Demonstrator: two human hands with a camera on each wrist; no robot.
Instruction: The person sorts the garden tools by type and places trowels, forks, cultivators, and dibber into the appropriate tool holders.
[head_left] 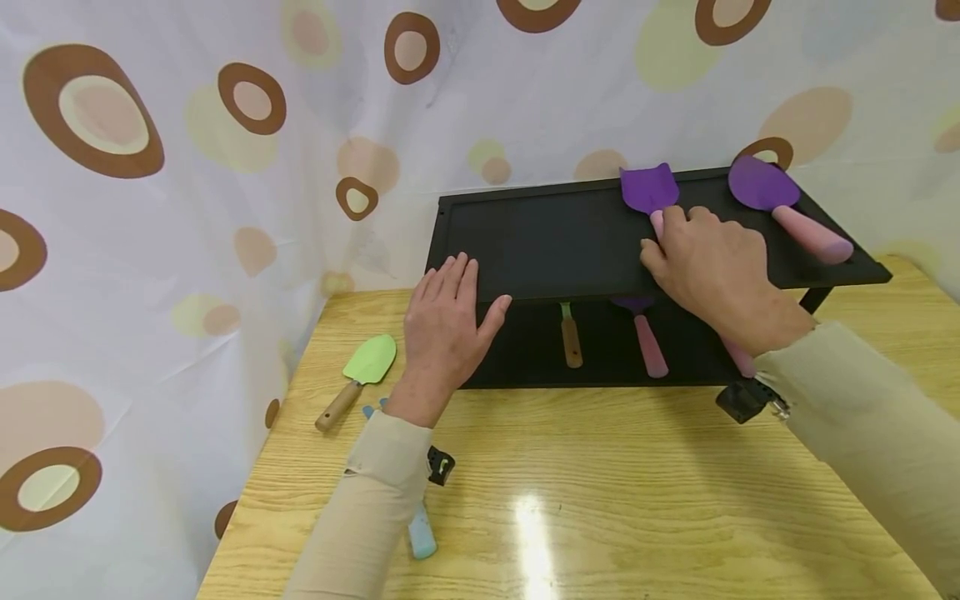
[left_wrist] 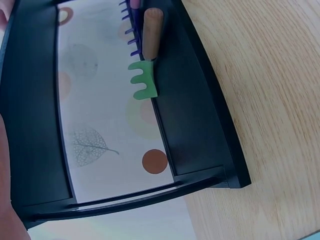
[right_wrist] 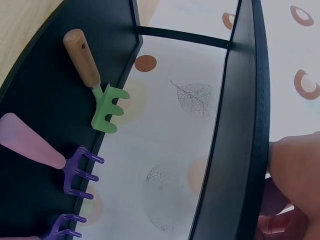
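Observation:
On the upper shelf of a black two-tier rack (head_left: 540, 242), my right hand (head_left: 712, 262) grips the pink handle of a purple garden shovel (head_left: 649, 189). Its square-ended blade lies toward the back edge; most of the handle is hidden under my fingers. My left hand (head_left: 446, 329) rests with straight fingers on the rack's front left corner. To the right of my right hand lies a purple rounded trowel (head_left: 761, 183) with a pink handle. Below, the lower shelf bears a green hand rake (right_wrist: 107, 107) with a wooden handle and two purple hand rakes (right_wrist: 75, 172) with pink handles.
Left of the rack, a lime-green trowel (head_left: 371, 360) with a wooden handle lies on the wooden table (head_left: 600, 483). A light blue tool (head_left: 422, 533) lies partly hidden under my left forearm. A patterned curtain (head_left: 225, 200) hangs behind and to the left.

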